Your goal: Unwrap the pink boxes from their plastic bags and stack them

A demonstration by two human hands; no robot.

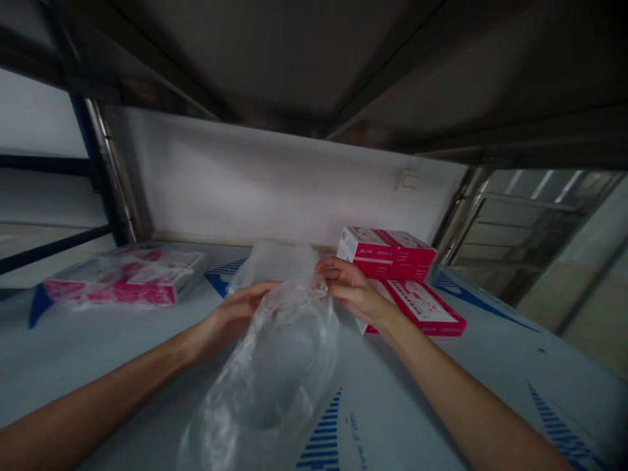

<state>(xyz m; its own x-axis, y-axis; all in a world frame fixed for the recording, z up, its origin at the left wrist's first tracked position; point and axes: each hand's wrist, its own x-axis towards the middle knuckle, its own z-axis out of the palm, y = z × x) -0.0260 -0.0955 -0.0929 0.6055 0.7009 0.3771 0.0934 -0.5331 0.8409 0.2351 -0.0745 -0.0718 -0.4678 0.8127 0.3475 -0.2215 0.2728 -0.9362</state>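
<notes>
A clear plastic bag (pixel 275 366) hangs from my two hands toward me over the shelf surface. My right hand (pixel 350 288) pinches the upper edge of the bag between thumb and fingers. On the other side of it, my left hand (pixel 240 311) touches the bag's left edge; its fingertips are partly behind the plastic, so their grip is hidden. Behind the hands lies a stack of flat clear bags (pixel 279 258). Just beyond my right hand stand pink and white boxes (pixel 417 304), some stacked.
At the left, pink and white boxes wrapped in clear plastic (pixel 127 278) lie on the film-covered surface (pixel 392 405). A dark metal shelf (pixel 294 65) hangs low overhead. Metal posts stand at both sides, with a white wall (pixel 275 183) behind.
</notes>
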